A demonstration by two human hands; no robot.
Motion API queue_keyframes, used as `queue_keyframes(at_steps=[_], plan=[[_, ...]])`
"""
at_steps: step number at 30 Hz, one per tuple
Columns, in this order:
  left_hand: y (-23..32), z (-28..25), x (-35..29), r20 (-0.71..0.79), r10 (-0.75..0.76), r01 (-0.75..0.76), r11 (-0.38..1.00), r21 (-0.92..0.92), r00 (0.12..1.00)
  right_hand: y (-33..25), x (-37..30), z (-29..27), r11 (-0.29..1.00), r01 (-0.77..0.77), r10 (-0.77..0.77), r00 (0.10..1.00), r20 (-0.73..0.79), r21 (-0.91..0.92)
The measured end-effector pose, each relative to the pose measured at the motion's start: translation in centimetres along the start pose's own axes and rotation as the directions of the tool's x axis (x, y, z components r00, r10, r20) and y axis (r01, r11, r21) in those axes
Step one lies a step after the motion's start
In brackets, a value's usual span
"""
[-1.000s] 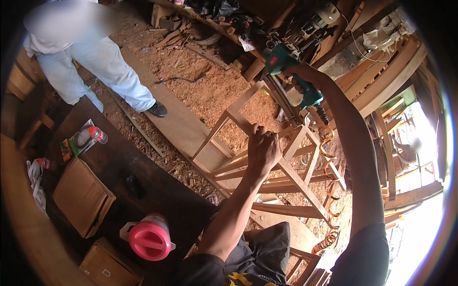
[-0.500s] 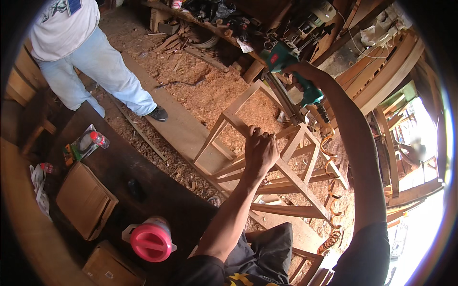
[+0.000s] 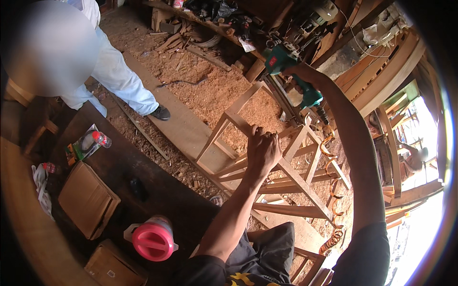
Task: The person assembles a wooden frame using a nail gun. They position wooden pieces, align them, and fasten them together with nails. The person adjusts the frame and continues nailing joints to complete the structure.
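My right hand is wrapped round the handle of a green pneumatic nail gun, its long dark magazine reaching down beside the frame. From the handle's base a coiled orange air hose runs down toward my lap. My left hand is closed over the top rail of a light wooden frame with slanted legs and crosspieces. The nail gun's nose is hard to make out against the dark background, so contact with the wood cannot be told.
At left, a dark table bears a pink-lidded jug, cardboard boxes and a red-capped bottle. Another person stands beyond it. Sawdust covers the floor. A cluttered workbench and timber line the back.
Both hands keep their grips, and the nail gun stays almost in place over the frame. The whole view has shifted very slightly.
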State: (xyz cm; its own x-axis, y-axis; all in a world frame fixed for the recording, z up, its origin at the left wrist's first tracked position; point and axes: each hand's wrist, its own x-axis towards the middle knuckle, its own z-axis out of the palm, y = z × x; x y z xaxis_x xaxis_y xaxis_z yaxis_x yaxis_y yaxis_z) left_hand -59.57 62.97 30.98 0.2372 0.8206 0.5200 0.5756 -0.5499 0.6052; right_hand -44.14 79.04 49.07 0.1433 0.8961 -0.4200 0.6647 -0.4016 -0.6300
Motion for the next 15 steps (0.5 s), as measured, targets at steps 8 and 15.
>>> queue_keyframes(at_steps=[8,15], plan=[[0.0,-0.4,0.0,0.03,0.007,-0.007,1.0,0.013,1.0,-0.2,-2.8,0.3,0.988,0.027,-0.037,0.997,-0.063,-0.15],[0.2,-0.2,0.2,0.187,-0.039,0.037,0.999,0.015,0.982,3.5,-21.6,-1.4,0.964,-0.005,-0.04,0.986,-0.162,-0.266]])
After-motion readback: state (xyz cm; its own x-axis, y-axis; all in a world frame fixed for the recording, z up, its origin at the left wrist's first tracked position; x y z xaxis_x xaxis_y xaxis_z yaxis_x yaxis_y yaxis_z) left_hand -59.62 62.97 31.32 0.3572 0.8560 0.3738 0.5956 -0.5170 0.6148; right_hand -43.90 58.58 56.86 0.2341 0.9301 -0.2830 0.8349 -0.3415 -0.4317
